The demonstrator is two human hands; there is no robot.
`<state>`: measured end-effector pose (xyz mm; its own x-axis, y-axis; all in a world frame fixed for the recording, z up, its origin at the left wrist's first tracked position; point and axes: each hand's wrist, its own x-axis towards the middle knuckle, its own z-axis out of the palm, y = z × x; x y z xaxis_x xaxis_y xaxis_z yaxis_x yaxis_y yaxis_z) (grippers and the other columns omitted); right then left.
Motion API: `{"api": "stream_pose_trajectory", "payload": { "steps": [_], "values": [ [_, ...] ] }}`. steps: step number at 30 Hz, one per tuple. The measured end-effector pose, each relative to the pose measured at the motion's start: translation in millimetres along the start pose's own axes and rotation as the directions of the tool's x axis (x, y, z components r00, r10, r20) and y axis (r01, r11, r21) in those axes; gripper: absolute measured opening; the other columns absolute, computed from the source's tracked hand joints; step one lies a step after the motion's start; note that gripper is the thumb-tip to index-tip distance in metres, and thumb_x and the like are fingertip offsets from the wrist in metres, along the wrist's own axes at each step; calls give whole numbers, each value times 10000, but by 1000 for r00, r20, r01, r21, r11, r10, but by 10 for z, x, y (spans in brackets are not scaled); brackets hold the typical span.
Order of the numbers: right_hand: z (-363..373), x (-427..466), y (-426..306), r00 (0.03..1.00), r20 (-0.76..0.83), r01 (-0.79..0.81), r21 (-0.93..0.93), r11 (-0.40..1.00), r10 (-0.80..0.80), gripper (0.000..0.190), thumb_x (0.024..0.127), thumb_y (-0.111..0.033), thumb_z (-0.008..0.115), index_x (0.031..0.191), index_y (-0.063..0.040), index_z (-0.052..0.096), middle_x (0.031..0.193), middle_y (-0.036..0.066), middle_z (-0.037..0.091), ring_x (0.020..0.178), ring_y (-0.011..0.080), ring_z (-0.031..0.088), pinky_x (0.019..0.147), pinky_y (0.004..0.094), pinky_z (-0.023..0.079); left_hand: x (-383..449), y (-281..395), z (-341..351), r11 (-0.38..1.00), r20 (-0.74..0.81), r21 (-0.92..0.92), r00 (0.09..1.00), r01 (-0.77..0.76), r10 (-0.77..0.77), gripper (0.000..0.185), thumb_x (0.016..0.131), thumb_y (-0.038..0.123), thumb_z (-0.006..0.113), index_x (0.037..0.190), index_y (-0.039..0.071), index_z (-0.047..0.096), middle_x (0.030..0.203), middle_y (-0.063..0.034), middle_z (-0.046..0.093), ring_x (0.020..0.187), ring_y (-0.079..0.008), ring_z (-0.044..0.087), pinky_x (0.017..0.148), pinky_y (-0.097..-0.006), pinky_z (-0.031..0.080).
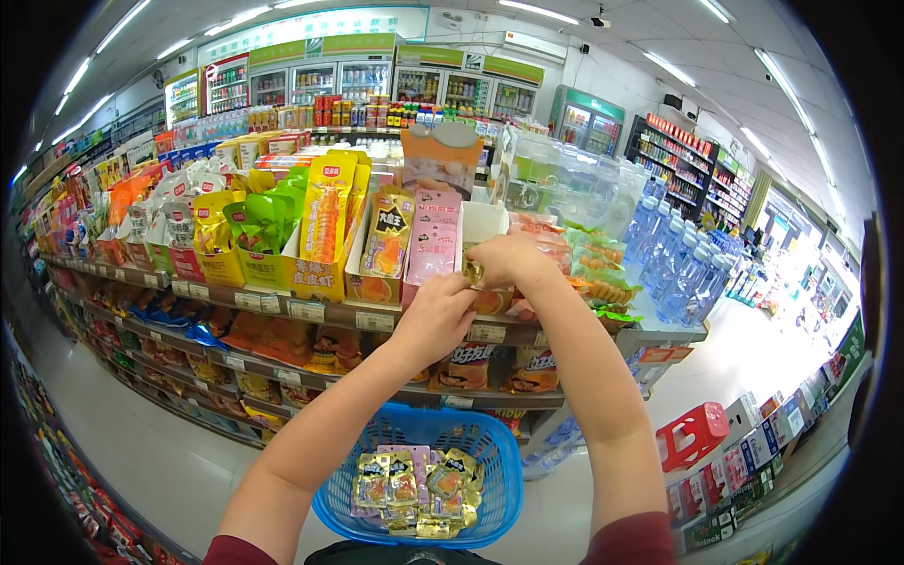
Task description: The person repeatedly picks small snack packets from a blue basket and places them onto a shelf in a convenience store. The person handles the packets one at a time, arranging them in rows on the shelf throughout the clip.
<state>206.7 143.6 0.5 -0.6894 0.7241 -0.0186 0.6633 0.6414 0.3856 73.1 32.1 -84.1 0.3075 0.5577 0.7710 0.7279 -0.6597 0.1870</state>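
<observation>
My right hand (503,260) pinches a small gold foil packet (472,272) at the front of an open cardboard display box (484,217), whose white inner walls show. Close by on the left, my left hand (439,309) has its fingertips beside the packet and the box's front edge; its grip is hidden. Pink packets (433,236) fill the neighbouring box, and gold and black snack pouches (386,236) stand in the one left of that. Below my arms is a blue plastic basket (503,487) with several gold snack packets (401,487) and some pinkish-purple ones inside.
Yellow pouches (328,205) and green pouches (265,222) line the top shelf leftward. Clear plastic bins (565,183) and water bottles (678,261) stand to the right. Bagged snacks (462,364) sit on the shelf beneath. A red plastic crate (696,434) rests on cartons at lower right.
</observation>
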Motion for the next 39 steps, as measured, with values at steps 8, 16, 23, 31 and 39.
{"api": "stream_pose_trajectory", "payload": {
  "steps": [8, 16, 23, 31, 39],
  "values": [
    [-21, -35, 14, 995, -56, 79, -20, 997, -80, 290, 713, -314, 687, 944, -139, 690, 868, 105, 708, 831, 299, 670, 805, 427, 454, -6, 10, -11, 999, -38, 28, 999, -26, 27, 143, 774, 86, 645, 895, 19, 606, 961, -120, 575, 954, -315, 551, 875, -421, 424],
    [11, -153, 148, 901, -434, 76, 177, 981, 8, 195, 800, -229, 605, 794, -66, 712, 787, 148, 681, 782, 336, 659, 707, 429, 518, -36, -21, 4, 999, -51, 27, 998, -23, 24, 170, 801, 91, 647, 938, -6, 618, 1015, -151, 591, 975, -352, 564, 864, -437, 451],
    [-31, -597, 249, 799, -523, 104, 606, 788, 297, 235, 813, -249, 654, 846, -20, 697, 754, 156, 652, 724, 331, 634, 688, 420, 500, 5, 26, -5, 1000, -22, -11, 1000, -21, 21, 169, 802, 73, 645, 950, -5, 619, 1035, -158, 591, 979, -357, 564, 860, -430, 457],
    [343, -1314, -458, 659, -247, 331, 943, 21, 711, 158, 887, -79, 634, 999, 31, 625, 777, 25, 624, 632, 58, 549, 517, 228, 459, -331, 278, 57, 935, -180, -321, 959, 154, -220, 252, 871, 127, 640, 1070, -24, 609, 1048, -143, 620, 955, -311, 590, 824, -393, 473],
    [1143, -1734, -1584, 736, -82, 372, 878, -300, 672, 203, 912, -111, 655, 1064, 1, 578, 936, 26, 648, 745, 50, 593, 607, 210, 504, -760, 435, 238, -253, 525, -844, 629, 473, -574, 178, 955, 217, 616, 1061, 76, 645, 888, 24, 652, 637, -23, 531, 497, -193, 387]
  ]
}}
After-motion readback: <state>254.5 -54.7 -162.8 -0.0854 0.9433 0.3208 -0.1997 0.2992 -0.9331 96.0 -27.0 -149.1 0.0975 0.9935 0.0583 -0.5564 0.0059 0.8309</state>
